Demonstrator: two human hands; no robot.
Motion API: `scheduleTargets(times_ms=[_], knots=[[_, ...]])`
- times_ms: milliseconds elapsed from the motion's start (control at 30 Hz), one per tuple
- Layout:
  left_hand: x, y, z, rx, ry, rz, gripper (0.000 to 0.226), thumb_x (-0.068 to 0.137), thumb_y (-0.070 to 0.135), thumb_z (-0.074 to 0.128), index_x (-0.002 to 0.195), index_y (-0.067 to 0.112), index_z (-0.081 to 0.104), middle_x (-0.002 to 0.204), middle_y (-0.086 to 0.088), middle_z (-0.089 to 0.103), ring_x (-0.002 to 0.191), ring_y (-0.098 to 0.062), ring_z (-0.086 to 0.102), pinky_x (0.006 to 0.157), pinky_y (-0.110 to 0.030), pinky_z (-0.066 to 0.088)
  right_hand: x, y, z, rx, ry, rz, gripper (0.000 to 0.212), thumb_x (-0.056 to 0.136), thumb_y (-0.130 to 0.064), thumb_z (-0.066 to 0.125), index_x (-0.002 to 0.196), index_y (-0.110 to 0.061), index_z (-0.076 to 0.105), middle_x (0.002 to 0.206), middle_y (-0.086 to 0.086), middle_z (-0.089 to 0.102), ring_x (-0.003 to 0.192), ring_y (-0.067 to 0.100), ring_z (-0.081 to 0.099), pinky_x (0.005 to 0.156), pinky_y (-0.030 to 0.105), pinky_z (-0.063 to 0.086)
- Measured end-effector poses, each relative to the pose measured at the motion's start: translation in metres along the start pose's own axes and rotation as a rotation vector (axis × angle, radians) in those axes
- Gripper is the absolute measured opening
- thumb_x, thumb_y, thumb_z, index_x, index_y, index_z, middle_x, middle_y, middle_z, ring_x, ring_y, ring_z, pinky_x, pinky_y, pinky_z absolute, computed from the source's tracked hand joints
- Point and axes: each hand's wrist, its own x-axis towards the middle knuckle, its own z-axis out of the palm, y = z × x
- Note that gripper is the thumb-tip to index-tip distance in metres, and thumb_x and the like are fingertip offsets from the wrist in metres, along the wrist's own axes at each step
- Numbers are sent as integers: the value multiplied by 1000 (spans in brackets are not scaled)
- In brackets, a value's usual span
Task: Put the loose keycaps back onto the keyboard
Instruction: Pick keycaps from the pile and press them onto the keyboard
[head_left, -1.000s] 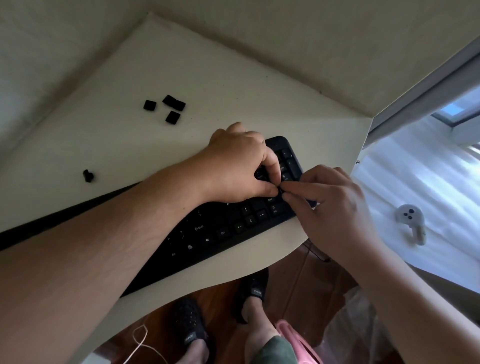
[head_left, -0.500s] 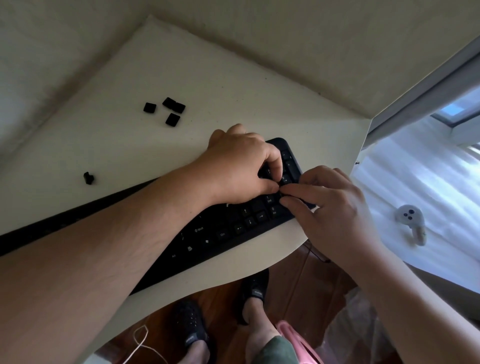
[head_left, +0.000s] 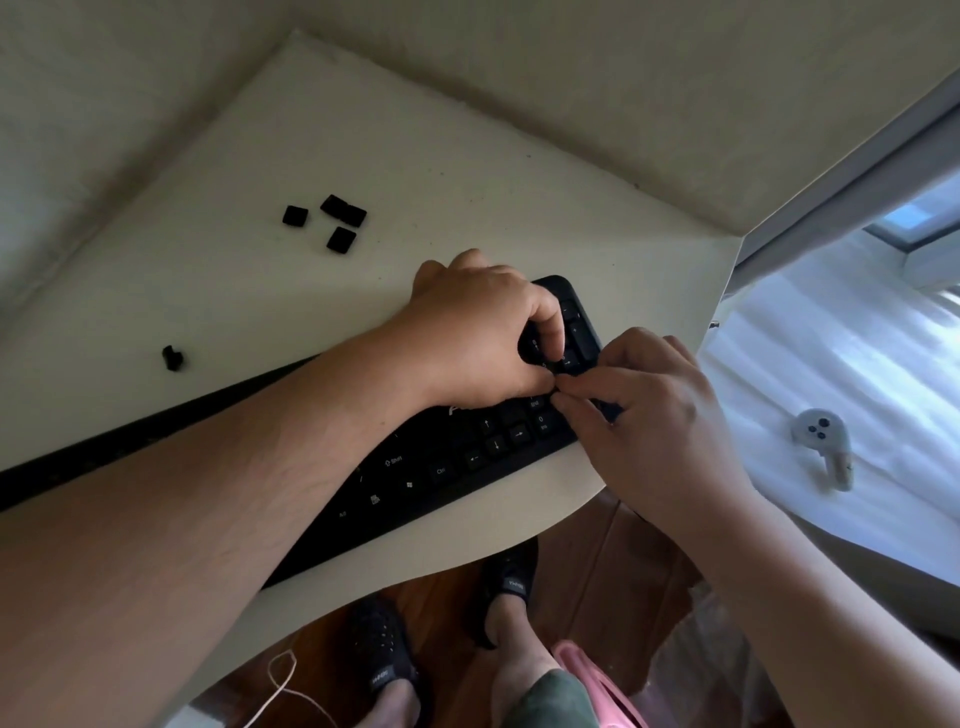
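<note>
A black keyboard (head_left: 457, 467) with white legends is being shown on a cream table (head_left: 415, 156). Black keycaps (head_left: 332, 218) are being seen on it, and dark reddish-brown floorboards (head_left: 587, 561) with black shoes (head_left: 382, 644) below.

Forearms bare, no sleeves. Black shoes (head_left: 387, 660) with small white labels. Green trouser leg (head_left: 556, 701) at bottom edge.

Both hands meet over the number pad at the right end of the black keyboard (head_left: 467, 467) on the pale bench (head_left: 415, 171). The left hand (head_left: 483, 332) curls its fingers down onto the keys; the right hand (head_left: 649, 410) pinches at the same spot. Four loose keycaps (head_left: 332, 221) lie clustered well apart, with a fifth keycap (head_left: 172, 357) alone.
</note>
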Motion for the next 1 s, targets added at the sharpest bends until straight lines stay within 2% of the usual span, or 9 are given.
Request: scheduleTargets(times_ms=[100, 200, 333, 467, 533, 700, 800, 900, 1000], knots=[[0, 3, -1, 6, 6, -6, 20, 76, 55, 78, 85, 47, 62, 87, 18, 52, 104, -11, 39, 91, -36, 27, 3, -2, -3, 79, -24, 58, 14, 83, -20, 83, 94, -28, 82, 88, -8, 60, 81, 19, 56, 69, 28, 46], [1, 1, -3, -74, 33, -48, 19, 76, 53, 77, 82, 43, 63, 82, 16, 56, 102, -12, 44, 91, -37, 30, 7, -3, -7, 294, -6, 306, 23, 85, -17, 78, 94, -38, 78, 86, -15, 61, 78, 7, 61, 70, 19, 46], [-2, -2, 2, -31, 99, -39, 30, 72, 62, 77, 81, 40, 61, 85, 17, 48, 101, -15, 43, 89, -37, 30, 15, -8, -11, 358, 19, 446, 23, 84, -18, 76, 89, -40, 74, 79, -11, 58, 71, 4, 56, 65, 15, 41], [-6, -2, -2, -2, 125, 28, 30, 74, 61, 77, 85, 42, 57, 87, 16, 39, 102, -16, 43, 89, -36, 32, 29, -14, -14, 364, -6, 457, 20, 85, -21, 73, 89, -41, 72, 85, -10, 59, 76, 8, 58, 70, 28, 49], [-7, -10, -15, -125, 146, 2, 25, 80, 61, 74, 89, 41, 61, 91, 15, 44, 104, -15, 44, 90, -34, 36, 41, -18, -14, 335, -11, 429, 19, 85, -23, 72, 93, -41, 72, 87, -12, 59, 81, 8, 58, 73, 34, 51], [-20, -71, -49, -113, 313, -179, 7, 90, 43, 70, 94, 40, 64, 97, 13, 52, 104, -17, 51, 92, -36, 43, 85, -46, -4, 157, -103, 209, 23, 88, -26, 70, 108, -37, 74, 100, -19, 67, 95, 4, 59, 84, 18, 44], [-37, -107, -65, -87, 345, -332, 19, 89, 21, 67, 95, 39, 68, 99, 11, 54, 97, -15, 55, 82, -34, 43, 112, -69, 12, 144, -195, 70, 29, 92, -22, 69, 120, -30, 73, 111, -18, 71, 100, 0, 58, 85, 3, 38], [-63, -128, -82, -51, 273, -434, 32, 85, 10, 68, 97, 40, 69, 101, 12, 57, 88, -9, 56, 77, -30, 40, 133, -94, 33, 136, -283, -48, 31, 94, -18, 67, 123, -27, 73, 108, -13, 72, 91, -2, 56, 72, -4, 32], [-93, -146, -106, -19, 28, -550, 32, 81, 15, 78, 88, 44, 66, 96, 15, 63, 84, -5, 60, 74, -31, 47, 142, -118, 51, 162, -371, -108, 29, 95, -18, 66, 120, -29, 73, 103, -13, 70, 78, -4, 54, 63, -1, 36]])
